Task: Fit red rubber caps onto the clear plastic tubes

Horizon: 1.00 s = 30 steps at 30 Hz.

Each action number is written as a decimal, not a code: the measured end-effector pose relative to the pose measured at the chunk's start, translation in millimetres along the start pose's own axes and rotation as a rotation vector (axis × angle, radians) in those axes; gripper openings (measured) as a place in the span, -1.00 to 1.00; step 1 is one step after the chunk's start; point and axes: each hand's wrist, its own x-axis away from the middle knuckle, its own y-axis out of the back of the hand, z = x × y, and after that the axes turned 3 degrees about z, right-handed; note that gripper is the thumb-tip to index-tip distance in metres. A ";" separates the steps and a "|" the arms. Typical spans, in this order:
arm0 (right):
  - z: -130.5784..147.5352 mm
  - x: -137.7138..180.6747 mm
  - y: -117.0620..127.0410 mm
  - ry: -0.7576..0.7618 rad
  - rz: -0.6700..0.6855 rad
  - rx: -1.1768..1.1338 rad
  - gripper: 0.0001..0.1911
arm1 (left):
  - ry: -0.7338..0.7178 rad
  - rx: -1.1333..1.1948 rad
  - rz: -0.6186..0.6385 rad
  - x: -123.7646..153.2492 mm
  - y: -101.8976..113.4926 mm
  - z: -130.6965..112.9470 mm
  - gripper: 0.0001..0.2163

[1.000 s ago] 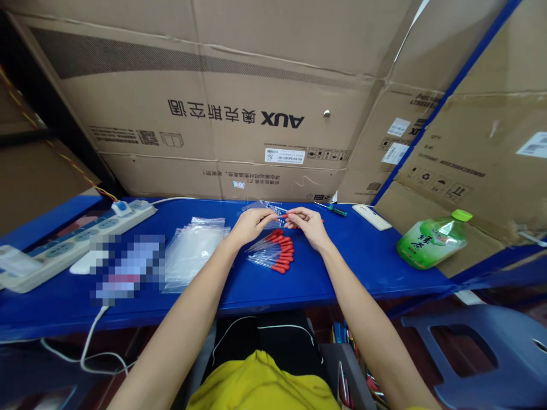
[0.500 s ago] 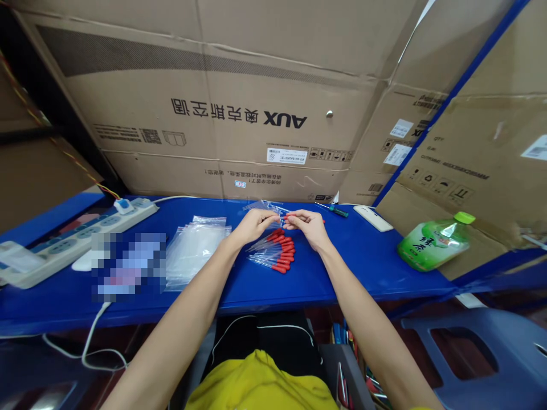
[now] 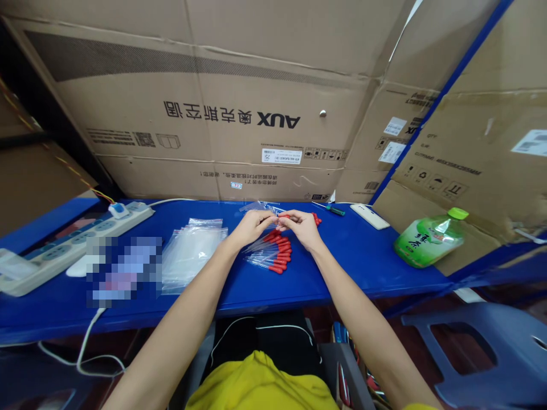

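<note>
My left hand and my right hand meet above the blue table, fingertips pinched together. Between them shows a bit of a dropper's red rubber bulb; the fingers hide most of this dropper. Right below lie several glass droppers with red bulbs, fanned out with their clear tubes pointing left. Loose clear glass tubes lie behind my left hand, partly covered by it. Past my right hand, more red bulbs sit in a small heap.
Clear zip bags are stacked to the left, near a blurred-out phone and a power strip. A screwdriver, a white flat device and a green bottle stand or lie right. Cardboard walls the back.
My hands have drawn closer together, and the red bulb between them is now more covered by the fingers. The view has shifted slightly; the droppers on the table lie as before.
</note>
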 end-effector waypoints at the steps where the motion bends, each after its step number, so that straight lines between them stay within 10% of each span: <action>1: 0.3 -0.4 1.0 0.001 0.007 -0.003 -0.53 | -0.008 -0.021 -0.007 0.0 0.4 0.5 -0.63; 20: 0.6 -0.6 15.3 0.005 0.040 0.066 -0.60 | -0.077 -0.090 -0.004 1.0 4.0 7.6 -0.64; 25: 8.4 2.9 23.5 0.007 0.164 0.241 -0.69 | 0.140 -0.159 0.076 5.4 8.9 12.8 -0.49; 30: 13.7 7.0 27.0 -0.046 0.403 0.356 -0.67 | 0.124 -0.366 0.114 9.2 7.9 27.3 -0.74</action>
